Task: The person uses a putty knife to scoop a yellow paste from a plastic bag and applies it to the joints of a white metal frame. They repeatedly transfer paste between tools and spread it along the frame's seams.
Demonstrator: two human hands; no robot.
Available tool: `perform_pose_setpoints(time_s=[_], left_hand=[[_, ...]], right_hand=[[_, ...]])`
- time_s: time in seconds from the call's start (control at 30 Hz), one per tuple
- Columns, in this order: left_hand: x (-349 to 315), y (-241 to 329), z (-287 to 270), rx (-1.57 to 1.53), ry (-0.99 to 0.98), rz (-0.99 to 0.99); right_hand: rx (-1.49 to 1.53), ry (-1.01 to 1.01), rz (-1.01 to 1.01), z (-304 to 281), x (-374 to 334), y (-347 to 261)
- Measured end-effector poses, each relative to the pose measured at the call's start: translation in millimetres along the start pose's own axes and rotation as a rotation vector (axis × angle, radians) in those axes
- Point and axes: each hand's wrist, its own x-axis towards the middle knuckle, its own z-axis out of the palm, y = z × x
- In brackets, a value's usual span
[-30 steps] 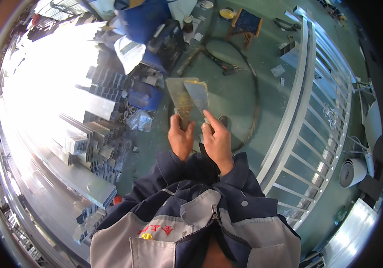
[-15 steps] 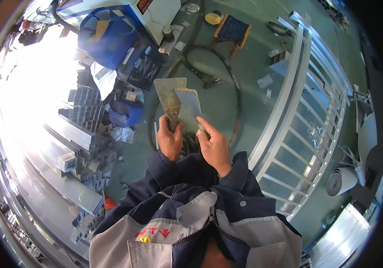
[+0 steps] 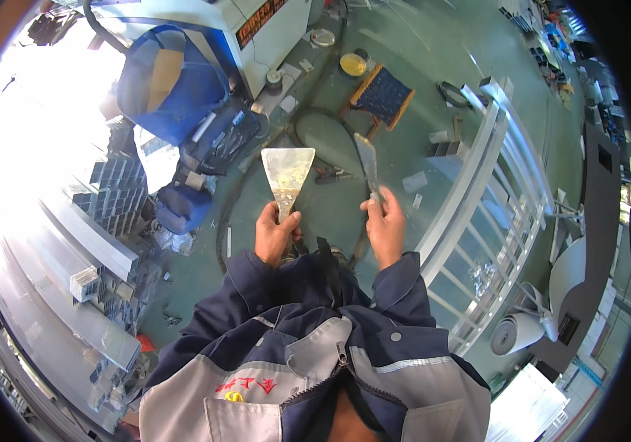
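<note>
The left hand (image 3: pixel 275 234) has a closed grip on a wide putty knife (image 3: pixel 286 175), blade pointing up and away. The right hand (image 3: pixel 386 228) clasps a narrower scraper (image 3: pixel 368 163) whose long axis leans slightly left, well apart from the first.

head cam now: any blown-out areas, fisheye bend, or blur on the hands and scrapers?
Head view: the upper left is blown out by sunlight, washing out the stacked metal profiles. Fisheye bends the white railing frame toward the rim, and the corners are black vignette. The left hand with the wide scraper and the right hand with the narrow scraper look sharp, evenly lit.
</note>
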Motion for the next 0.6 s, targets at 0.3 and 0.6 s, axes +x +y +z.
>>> perform_pose_setpoints(time_s=[0.3,0.6], left_hand=[[55,48,11,-0.131,-0.033,-0.002],[154,61,41,-0.006,0.113,-0.19]], right_hand=[[0.109,-0.119,0.03,18,60,-6],[-0.014,0.027,0.112,9,191,4]])
